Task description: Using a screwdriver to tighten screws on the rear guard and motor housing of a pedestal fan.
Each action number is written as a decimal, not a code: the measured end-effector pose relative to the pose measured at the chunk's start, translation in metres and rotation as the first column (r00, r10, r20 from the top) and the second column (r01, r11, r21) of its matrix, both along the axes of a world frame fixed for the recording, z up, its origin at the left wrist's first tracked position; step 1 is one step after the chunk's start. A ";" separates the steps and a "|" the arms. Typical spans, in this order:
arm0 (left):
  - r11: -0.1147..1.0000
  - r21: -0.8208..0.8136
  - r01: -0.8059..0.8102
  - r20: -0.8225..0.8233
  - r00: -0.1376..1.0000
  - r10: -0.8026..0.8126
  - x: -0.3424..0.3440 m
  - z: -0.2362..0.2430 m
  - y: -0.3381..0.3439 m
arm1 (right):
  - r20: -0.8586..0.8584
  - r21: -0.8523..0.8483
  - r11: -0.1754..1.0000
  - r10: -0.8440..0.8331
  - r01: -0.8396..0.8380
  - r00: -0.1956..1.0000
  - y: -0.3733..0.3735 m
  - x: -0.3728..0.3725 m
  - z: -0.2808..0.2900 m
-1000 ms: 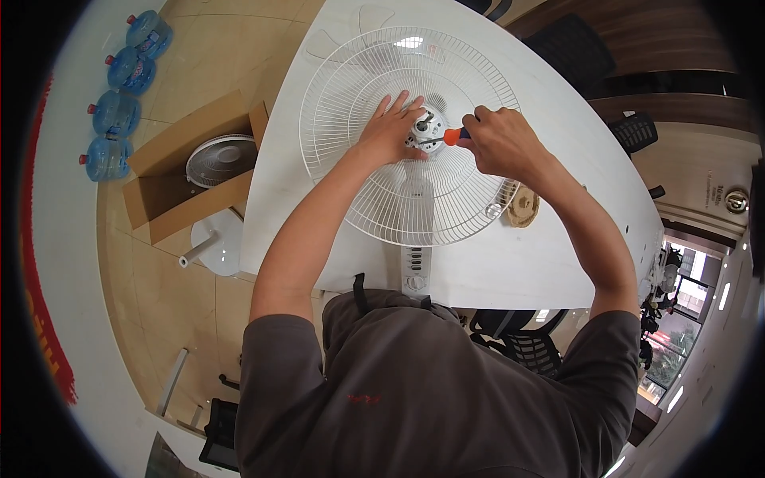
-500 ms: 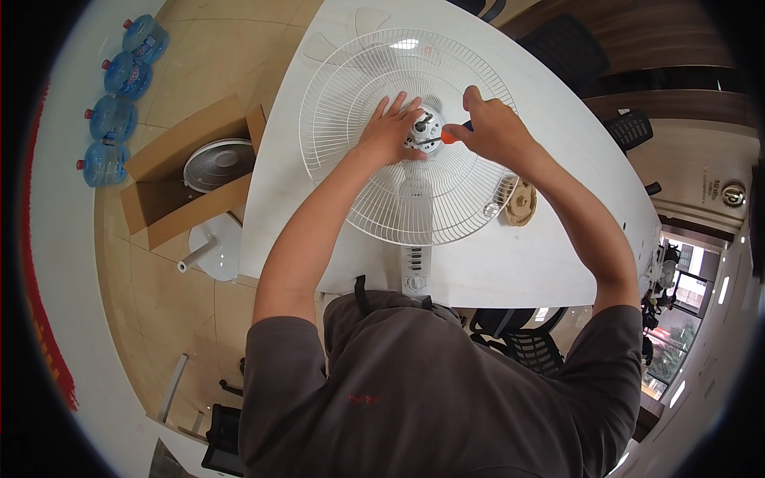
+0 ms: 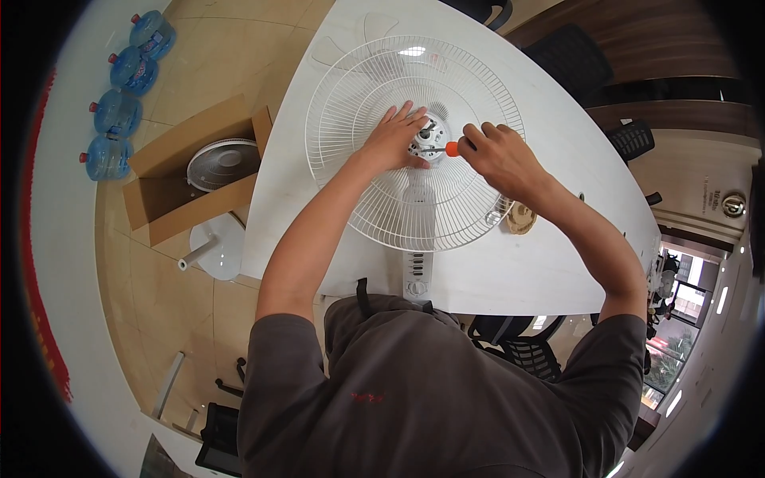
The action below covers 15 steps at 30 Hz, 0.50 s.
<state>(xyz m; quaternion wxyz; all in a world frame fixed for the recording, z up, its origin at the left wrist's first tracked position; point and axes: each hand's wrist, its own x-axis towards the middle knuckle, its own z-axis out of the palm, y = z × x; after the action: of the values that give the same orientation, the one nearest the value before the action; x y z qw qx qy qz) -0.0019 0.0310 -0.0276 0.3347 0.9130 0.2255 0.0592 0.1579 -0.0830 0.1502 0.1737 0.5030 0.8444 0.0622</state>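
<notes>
Right grip (image 3: 500,162) around screwdriver (image 3: 453,149), fan guard (image 3: 389,195), red shirt lettering (image 3: 367,397)

The fan guard (image 3: 390,213) is white, the screwdriver (image 3: 452,149) orange-handled.

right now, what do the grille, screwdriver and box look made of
Grille: probably white-coated metal, given its thin, glossy wires. Screwdriver: orange handle likely smooth plastic; slim grey shaft likely metal. Box: seemingly matte cardboard, by its brown folded flaps.

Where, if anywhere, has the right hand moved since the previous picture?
Yes, slightly: the right hand is closer to the near edge of the table.
</notes>
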 end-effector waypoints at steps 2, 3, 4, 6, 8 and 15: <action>0.997 -0.069 0.017 0.027 1.000 -0.016 -0.007 0.002 0.001 | 0.003 0.005 1.000 0.020 -0.020 1.000 0.001 -0.002 0.000; 0.999 -0.034 0.016 -0.045 0.999 -0.017 -0.014 0.014 -0.002 | -0.020 0.000 1.000 0.016 -0.016 1.000 0.001 -0.003 -0.002; 1.000 0.001 0.011 -0.115 0.993 -0.011 -0.019 0.021 -0.006 | -0.042 -0.005 1.000 0.017 -0.017 0.999 0.002 -0.004 -0.002; 1.000 0.015 -0.004 -0.123 0.992 0.006 -0.018 0.021 -0.014 | -0.063 -0.005 1.000 0.027 -0.027 0.998 0.006 -0.007 -0.002; 0.999 0.029 -0.024 -0.131 0.991 0.028 -0.017 0.019 -0.015 | -0.085 -0.004 0.999 0.041 -0.042 0.996 0.012 -0.011 -0.003; 0.997 0.069 0.035 -0.130 0.991 -0.026 -0.011 0.014 -0.017 | -0.081 -0.177 0.981 -0.092 0.077 0.992 0.026 -0.023 0.005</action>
<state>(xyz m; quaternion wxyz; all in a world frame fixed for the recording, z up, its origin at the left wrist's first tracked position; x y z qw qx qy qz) -0.0128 0.0143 -0.0138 0.2878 0.9296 0.2303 0.0028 0.1348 -0.0574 0.1548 0.1819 0.5235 0.8313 -0.0415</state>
